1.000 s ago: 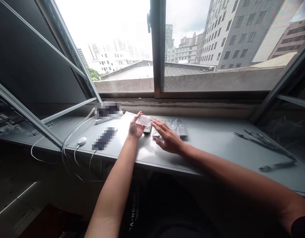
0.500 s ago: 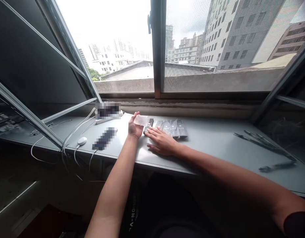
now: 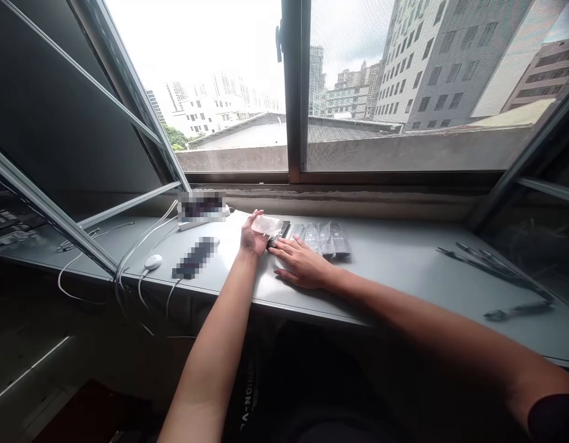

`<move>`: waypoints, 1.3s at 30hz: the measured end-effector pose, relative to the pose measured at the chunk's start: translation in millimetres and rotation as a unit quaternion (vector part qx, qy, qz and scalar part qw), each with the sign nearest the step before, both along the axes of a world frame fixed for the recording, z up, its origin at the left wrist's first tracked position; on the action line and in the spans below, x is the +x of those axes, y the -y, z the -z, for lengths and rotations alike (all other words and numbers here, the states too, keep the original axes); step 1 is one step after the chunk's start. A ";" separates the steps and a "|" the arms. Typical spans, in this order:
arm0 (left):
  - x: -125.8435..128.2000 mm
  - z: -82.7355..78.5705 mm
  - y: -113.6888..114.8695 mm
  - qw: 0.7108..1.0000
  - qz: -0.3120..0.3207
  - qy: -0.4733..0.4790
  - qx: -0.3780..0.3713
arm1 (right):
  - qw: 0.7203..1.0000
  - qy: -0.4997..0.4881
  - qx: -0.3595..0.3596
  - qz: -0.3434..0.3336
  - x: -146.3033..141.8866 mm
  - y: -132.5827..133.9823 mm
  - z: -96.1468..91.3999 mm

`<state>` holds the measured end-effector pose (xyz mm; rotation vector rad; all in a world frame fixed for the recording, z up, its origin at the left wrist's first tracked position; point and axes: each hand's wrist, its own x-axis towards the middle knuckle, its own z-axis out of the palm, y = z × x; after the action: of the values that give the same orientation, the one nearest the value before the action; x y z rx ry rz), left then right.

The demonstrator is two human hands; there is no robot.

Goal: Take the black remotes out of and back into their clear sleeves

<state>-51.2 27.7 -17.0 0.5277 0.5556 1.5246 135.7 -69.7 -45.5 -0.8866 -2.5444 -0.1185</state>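
A black remote control (image 3: 279, 234) with pale buttons lies slanted on the table. My left hand (image 3: 252, 239) is at its left side, palm partly up. Between its thumb and fingers it holds a translucent plastic sleeve (image 3: 267, 225), whose edge reaches over part of the remote. My right hand (image 3: 303, 263) rests palm down, its fingers stretched out and fingertips at the remote's near end; the thumb lies apart from it. Just beyond the right hand are several dark remotes in clear plastic bags (image 3: 329, 239), side by side.
On the left of the grey table (image 3: 395, 271) are a blurred-out dark device (image 3: 195, 258), a white round gadget (image 3: 153, 263) and white cables. A white power strip (image 3: 204, 209), partly blurred out, stands behind. Dark cables (image 3: 506, 277) lie at right. Metal frames flank the window.
The plastic sleeve in my left hand has moved slightly right and now covers more of the remote. My right hand has stayed nearly still.
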 end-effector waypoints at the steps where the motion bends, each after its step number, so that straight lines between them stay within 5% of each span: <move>1: 0.0 0.6 -0.7 1.000 0.009 -0.006 -0.012 | 1.000 0.001 0.004 0.001 -0.1 -0.2 0.4; 10: -0.7 2.0 0.8 0.993 0.102 0.010 -0.051 | 1.000 -0.006 0.013 -0.003 1.3 -1.1 0.0; 39: -2.7 -2.5 0.3 0.999 0.028 0.043 -0.014 | 0.989 -0.107 0.030 -0.095 1.5 15.4 -9.3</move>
<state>-53.9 27.4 -14.5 0.4510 0.4916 1.4762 137.2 -85.1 -36.2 -0.5963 -2.3947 -0.0375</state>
